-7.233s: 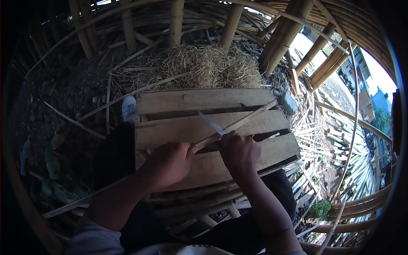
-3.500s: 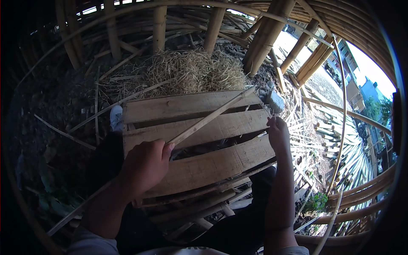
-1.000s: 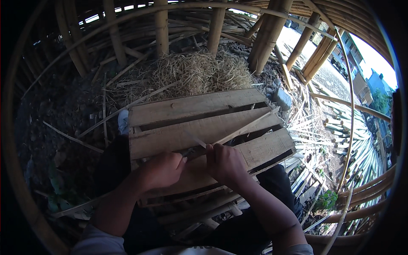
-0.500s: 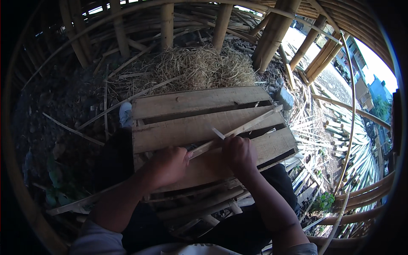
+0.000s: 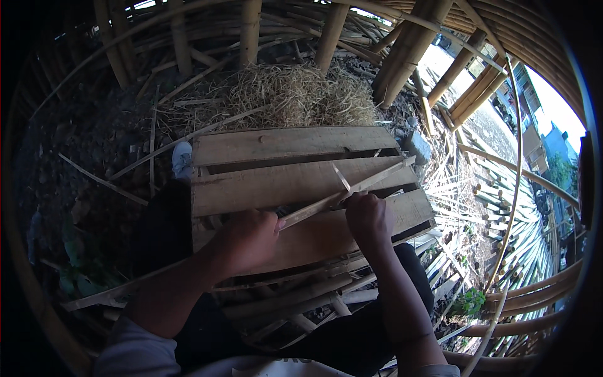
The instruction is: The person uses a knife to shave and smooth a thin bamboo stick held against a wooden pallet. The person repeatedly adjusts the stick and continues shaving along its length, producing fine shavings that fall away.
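A long, pale bamboo strip (image 5: 377, 180) slants across the slatted wooden bench (image 5: 270, 188), its far end resting near the bench's right edge. My left hand (image 5: 250, 235) is closed around the strip, which continues behind my forearm to the lower left. Farther along it, my right hand (image 5: 369, 217) is closed in a fist on a knife. The narrow knife blade (image 5: 341, 176) points up and left, crossing the strip; its handle is hidden inside my fist.
A heap of curly shavings (image 5: 301, 97) lies beyond the bench, before upright bamboo posts (image 5: 249, 34). To the right are many stacked bamboo poles (image 5: 509, 232) in bright light. Loose strips and a leafy plant (image 5: 468, 301) are nearby, and a shoe (image 5: 182, 158) shows left of the bench.
My right hand has slid a little to the right and up along the strip, and more of the blade shows. My left hand stays closed at nearly the same spot.
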Tool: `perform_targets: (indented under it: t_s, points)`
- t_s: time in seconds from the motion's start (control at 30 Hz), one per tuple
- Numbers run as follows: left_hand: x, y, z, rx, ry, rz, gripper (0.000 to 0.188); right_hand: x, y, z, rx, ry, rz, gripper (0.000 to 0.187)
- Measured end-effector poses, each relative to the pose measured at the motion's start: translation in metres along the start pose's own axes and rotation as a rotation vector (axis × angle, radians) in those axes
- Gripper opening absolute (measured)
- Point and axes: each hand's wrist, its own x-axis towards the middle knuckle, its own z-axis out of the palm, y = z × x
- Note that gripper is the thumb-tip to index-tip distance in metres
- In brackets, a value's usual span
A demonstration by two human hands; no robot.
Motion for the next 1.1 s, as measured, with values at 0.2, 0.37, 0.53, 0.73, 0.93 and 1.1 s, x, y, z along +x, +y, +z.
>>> perform_targets:
  t_s: [0.2,0.37,0.53,0.73,0.93,1.1]
  points:
    - [-0.008,0.000,0.015,0.121,0.139,0.083,0.032,0.013,-0.059,-0.044,0.136,0.050,-0.033,0.011]
    - [-0.007,0.007,0.012,0.135,0.153,0.091,0.029,0.002,-0.016,-0.013,0.106,-0.066,-0.021,0.015]
    - [-0.010,0.013,0.020,0.216,0.127,0.065,0.031,0.007,-0.057,-0.045,0.173,0.073,0.008,0.018]
    - [-0.015,0.022,0.010,0.246,0.073,0.012,0.030,0.007,0.010,0.005,0.322,-0.101,0.304,0.039]
    - [-0.009,0.017,0.016,0.255,0.085,0.023,0.031,0.006,-0.054,-0.047,0.405,0.066,0.060,0.023]
    - [-0.019,0.018,0.008,0.223,0.071,0.006,0.031,0.012,0.020,-0.001,-0.094,-0.026,-0.052,0.019]
